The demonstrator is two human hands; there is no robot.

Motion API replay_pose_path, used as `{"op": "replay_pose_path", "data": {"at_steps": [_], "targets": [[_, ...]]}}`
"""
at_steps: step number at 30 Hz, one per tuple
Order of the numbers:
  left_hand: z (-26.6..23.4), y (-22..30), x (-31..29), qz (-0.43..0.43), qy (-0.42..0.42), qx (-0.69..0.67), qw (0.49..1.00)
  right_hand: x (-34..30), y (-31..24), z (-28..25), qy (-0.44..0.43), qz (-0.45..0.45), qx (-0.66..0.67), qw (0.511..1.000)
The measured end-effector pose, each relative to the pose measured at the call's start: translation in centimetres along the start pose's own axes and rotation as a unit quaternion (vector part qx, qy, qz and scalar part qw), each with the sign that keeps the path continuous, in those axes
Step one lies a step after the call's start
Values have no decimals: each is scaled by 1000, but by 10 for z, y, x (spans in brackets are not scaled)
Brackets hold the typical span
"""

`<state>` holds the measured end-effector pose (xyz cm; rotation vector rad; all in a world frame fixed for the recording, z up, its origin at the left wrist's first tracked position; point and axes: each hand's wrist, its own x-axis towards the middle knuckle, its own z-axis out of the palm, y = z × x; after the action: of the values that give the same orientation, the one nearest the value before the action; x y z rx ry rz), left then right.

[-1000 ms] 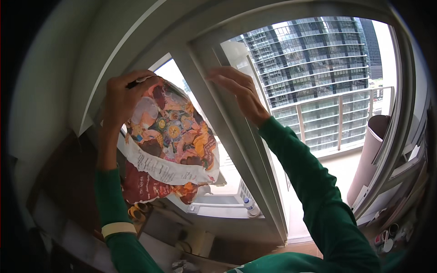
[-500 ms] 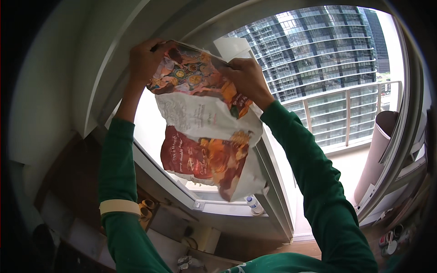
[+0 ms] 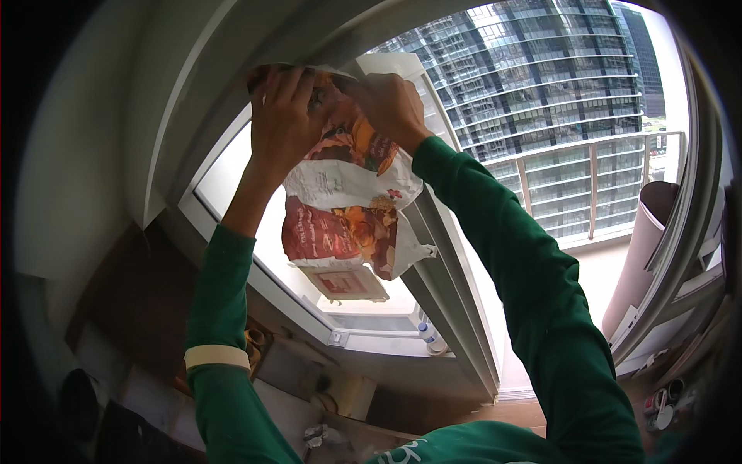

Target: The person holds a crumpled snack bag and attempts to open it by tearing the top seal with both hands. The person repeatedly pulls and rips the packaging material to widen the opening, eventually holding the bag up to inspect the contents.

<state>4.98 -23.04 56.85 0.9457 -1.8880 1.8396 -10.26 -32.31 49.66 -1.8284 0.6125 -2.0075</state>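
A large, crumpled paper bag [image 3: 332, 185] hangs in front of the window, printed in white, dark red and orange. Its lower end shows a flat panel with a reddish rectangle. My left hand [image 3: 284, 116] is raised at its upper left, fingers bent over the printed top part and gripping it. At the upper right edge, my right hand [image 3: 393, 102] pinches the bag; the fingertips are partly hidden behind the knuckles. Both arms are stretched upward in green sleeves, with a pale band round the left sleeve.
Behind the bag is a white-framed window [image 3: 371, 346] with a small blue-capped bottle [image 3: 431, 339] on its sill. To the right, a rolled pinkish mat [image 3: 640, 255] stands by a balcony railing [image 3: 595, 189]. Small cans [image 3: 663, 406] lie at lower right.
My left hand has shifted right and its fingers now lie over the front of the bag. My right hand has moved a little up and left. The bag has narrowed and its bottom has risen.
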Motion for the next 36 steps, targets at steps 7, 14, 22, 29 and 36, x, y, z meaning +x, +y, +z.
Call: {"op": "replay_pose_path", "data": {"at_steps": [7,14,22,29,36], "targets": [[5,-10,0,35,-30,90,995,-10,8,-19,-16,24,25,999],[-35,7,-77,-348,50,-388,852,-64,20,-75,-88,-27,143,985],[-24,105,-199,-546,-94,-791,260,-133,43,-122,-80,135,102,982],[-30,120,-213,-538,-119,-798,243,-210,79,-158,-38,263,-10,964],[-23,117,-222,-390,-254,-779,421,-203,25,-128,-129,-31,-170,976]]}}
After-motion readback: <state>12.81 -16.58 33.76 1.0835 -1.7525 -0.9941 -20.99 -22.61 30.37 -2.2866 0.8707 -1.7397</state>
